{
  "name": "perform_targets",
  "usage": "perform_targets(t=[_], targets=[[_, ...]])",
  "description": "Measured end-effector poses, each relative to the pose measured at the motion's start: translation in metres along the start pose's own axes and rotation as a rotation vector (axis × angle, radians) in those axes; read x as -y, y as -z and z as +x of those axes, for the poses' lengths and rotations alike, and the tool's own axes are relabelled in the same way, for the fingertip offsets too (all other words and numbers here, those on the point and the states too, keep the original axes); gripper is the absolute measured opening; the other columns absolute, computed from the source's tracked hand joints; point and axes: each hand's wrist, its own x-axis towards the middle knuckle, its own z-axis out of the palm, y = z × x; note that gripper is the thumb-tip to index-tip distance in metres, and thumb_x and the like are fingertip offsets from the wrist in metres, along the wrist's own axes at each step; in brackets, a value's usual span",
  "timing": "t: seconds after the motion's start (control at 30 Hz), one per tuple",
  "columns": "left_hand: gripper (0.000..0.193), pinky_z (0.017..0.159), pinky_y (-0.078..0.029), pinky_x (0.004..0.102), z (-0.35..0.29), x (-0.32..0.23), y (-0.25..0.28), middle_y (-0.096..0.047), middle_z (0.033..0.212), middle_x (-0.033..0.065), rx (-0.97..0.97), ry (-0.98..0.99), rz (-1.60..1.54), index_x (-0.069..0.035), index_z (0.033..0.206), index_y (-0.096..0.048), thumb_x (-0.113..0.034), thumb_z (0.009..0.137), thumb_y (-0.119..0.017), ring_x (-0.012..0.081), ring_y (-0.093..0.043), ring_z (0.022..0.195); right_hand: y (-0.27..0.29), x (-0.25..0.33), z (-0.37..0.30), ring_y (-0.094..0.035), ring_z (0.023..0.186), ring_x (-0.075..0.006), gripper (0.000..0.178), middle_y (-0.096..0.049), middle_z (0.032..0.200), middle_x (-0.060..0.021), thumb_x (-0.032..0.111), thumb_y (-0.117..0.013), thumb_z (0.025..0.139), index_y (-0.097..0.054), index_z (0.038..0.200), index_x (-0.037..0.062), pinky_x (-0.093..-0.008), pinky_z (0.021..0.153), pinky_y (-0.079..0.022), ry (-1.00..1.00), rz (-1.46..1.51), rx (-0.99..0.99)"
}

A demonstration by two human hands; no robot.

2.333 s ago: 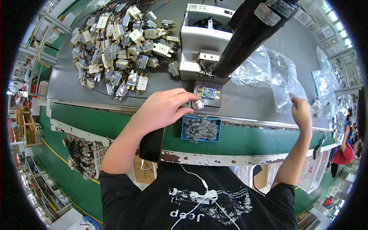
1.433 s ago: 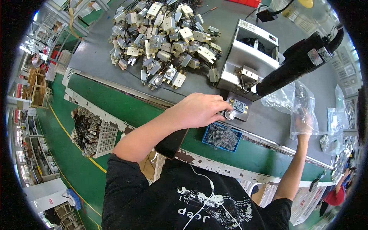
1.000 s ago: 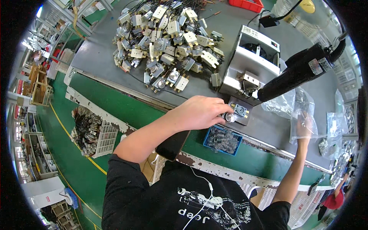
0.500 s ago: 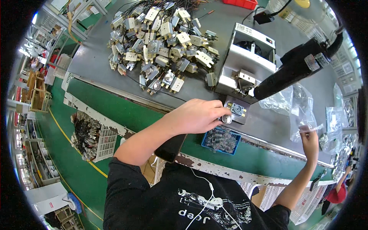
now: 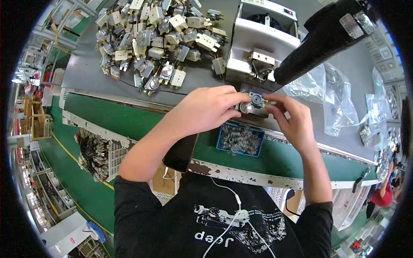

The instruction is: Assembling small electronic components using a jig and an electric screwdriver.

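Note:
Near the table's front edge, a small grey block with a round centre and brass terminals (image 5: 257,100) lies on a metal plate. My left hand (image 5: 208,107) is closed, its thumb and fingers pinching a round silvery metal part (image 5: 245,107) against the block's left side. From the right, my right hand (image 5: 296,120) reaches in with thumb and forefinger at the block's right end; the fingers partly hide that end. Just below both hands sits a blue tray (image 5: 218,138) full of metal coil springs (image 5: 241,139).
A heap of grey switch-like assemblies (image 5: 159,43) covers the back left. Behind my hands stands a metal feeder machine (image 5: 241,64), with a black powered screwdriver (image 5: 309,56) slanting beside it. Clear plastic bags (image 5: 340,103) lie right. A dark phone (image 5: 181,155) is beneath my left forearm.
My right hand has left the plastic bag and come left to the grey block. My left hand keeps the round metal part and now has it close beside the block. The view has shifted.

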Motion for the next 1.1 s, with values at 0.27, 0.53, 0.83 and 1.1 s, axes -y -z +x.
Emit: perform_targets(t=[0.27, 0.53, 0.83, 1.1], targets=[[0.038, 0.074, -0.055, 0.0389, 0.001, 0.007, 0.000, -0.066, 0.099, 0.0073, 0.073, 0.022, 0.015, -0.016, 0.124, -0.066, -0.021, 0.086, -0.072, 0.0281, -0.067, 0.086, -0.023, -0.023, 0.010, -0.068, 0.076, -0.0165, 0.018, -0.073, 0.097, -0.0086, -0.001, -0.073, 0.085, -0.069, 0.102, 0.0031, -0.0278, 0.067, -0.053, 0.030, -0.007, -0.133], [0.038, 0.074, -0.055, 0.0390, -0.002, 0.012, -0.001, -0.066, 0.100, 0.0073, 0.068, 0.023, 0.017, -0.016, 0.124, -0.065, -0.022, 0.087, -0.071, 0.0286, -0.067, 0.087, -0.025, -0.023, 0.014, -0.069, 0.078, -0.0219, 0.018, -0.072, 0.098, -0.0093, -0.004, -0.073, 0.082, -0.070, 0.098, 0.0034, -0.0297, 0.066, -0.053, 0.210, -0.124, -0.100], [0.036, 0.078, -0.055, 0.0399, -0.001, 0.010, 0.002, -0.067, 0.104, 0.0087, 0.049, 0.064, -0.032, -0.012, 0.121, -0.064, -0.021, 0.087, -0.071, 0.0300, -0.067, 0.093, -0.026, -0.016, 0.012, -0.067, 0.074, -0.0145, 0.018, -0.071, 0.102, -0.0074, -0.008, -0.069, 0.082, -0.068, 0.096, 0.0033, -0.0258, 0.059, -0.049, 0.148, -0.091, -0.094], [0.036, 0.081, -0.055, 0.0396, 0.014, 0.009, 0.006, -0.068, 0.105, 0.0110, 0.039, 0.018, -0.050, -0.011, 0.121, -0.065, -0.020, 0.087, -0.071, 0.0296, -0.067, 0.095, 0.020, -0.001, 0.037, -0.061, 0.110, -0.0243, 0.060, -0.057, 0.130, -0.0200, -0.007, -0.065, 0.091, -0.036, 0.142, 0.0039, -0.0330, 0.089, -0.052, 0.595, -0.021, -0.847]])
